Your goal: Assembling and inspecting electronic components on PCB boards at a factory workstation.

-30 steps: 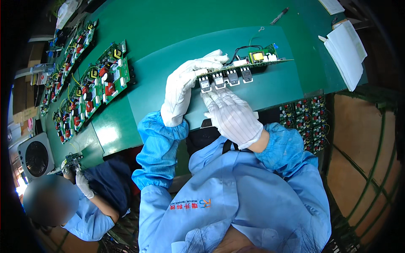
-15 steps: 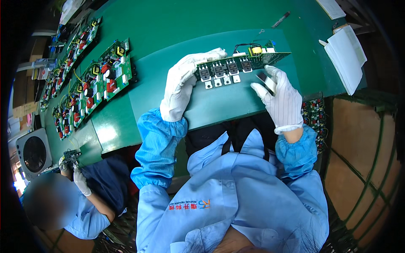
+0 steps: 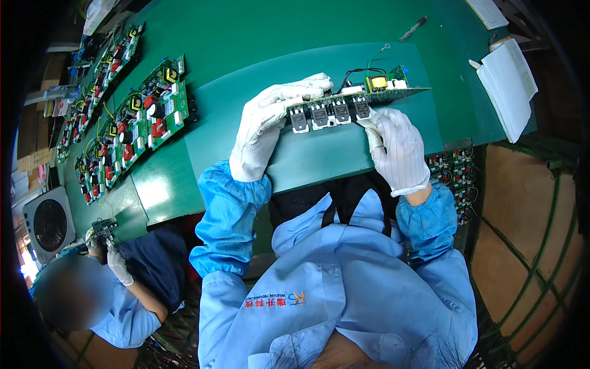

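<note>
A green circuit board [image 3: 399, 94] is held tilted on its edge over the bench, with a row of several black flat power transistors [image 3: 319, 115] along its near side, metal tabs pointing toward me. My left hand [image 3: 261, 126], in a white glove, grips the board's left end, fingers over its far side. Gloved in striped white, my right hand [image 3: 399, 147] is closed at the rightmost transistor [image 3: 361, 109], fingertips touching or very near it. What sits inside those fingers is mostly hidden. A yellow transformer [image 3: 378, 82] and black wires [image 3: 355, 72] show on the board's far face.
Several populated circuit boards [image 3: 138, 126] lie on the green bench [image 3: 246, 37] at left. A pen [image 3: 413, 28] and white papers [image 3: 504, 83] lie at far right. Below the bench's right edge are more boards [image 3: 455, 178]. Another person [image 3: 132, 295] works at lower left, near a fan [image 3: 49, 222].
My right hand has moved left to the rightmost transistor; the small dark-and-white piece seen between its fingers is now mostly hidden. The board has tilted slightly, and its wire lug shows farther out.
</note>
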The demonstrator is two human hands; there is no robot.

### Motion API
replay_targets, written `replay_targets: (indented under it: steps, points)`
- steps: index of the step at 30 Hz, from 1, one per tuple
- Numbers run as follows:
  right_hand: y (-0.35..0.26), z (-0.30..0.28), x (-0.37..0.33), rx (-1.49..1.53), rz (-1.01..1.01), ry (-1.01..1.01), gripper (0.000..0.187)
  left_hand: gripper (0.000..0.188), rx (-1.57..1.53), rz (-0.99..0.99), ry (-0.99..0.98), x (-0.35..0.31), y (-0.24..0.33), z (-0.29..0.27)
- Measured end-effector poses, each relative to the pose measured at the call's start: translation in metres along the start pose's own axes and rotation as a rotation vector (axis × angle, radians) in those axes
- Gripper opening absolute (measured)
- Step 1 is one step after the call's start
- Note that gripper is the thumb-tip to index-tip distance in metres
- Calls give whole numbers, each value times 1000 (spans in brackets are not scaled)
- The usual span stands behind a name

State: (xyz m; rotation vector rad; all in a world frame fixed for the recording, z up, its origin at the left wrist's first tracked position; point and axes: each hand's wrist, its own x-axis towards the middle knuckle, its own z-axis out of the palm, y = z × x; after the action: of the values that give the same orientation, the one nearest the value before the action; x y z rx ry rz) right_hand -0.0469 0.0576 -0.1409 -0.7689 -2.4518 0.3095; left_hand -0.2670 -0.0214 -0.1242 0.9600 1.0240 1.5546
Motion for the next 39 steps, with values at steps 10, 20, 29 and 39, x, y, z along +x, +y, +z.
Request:
replay_targets:
  steps: [10,20,29,39]
  points:
    - [5,11,0,80,45,-39,27,46,-99,49,-42,8,-8,-6]
    - [-2,2,-6,82,26,-97,31,42,-109,34,-30,8,-5,-3]
    - [-10,-3,-16,128,72,-88,30,39,-157,29,-35,3,-7,-5]
    - [-35,-10,-62,-109,-140,-237,33,35,-61,93,-66,7,-13,-10]
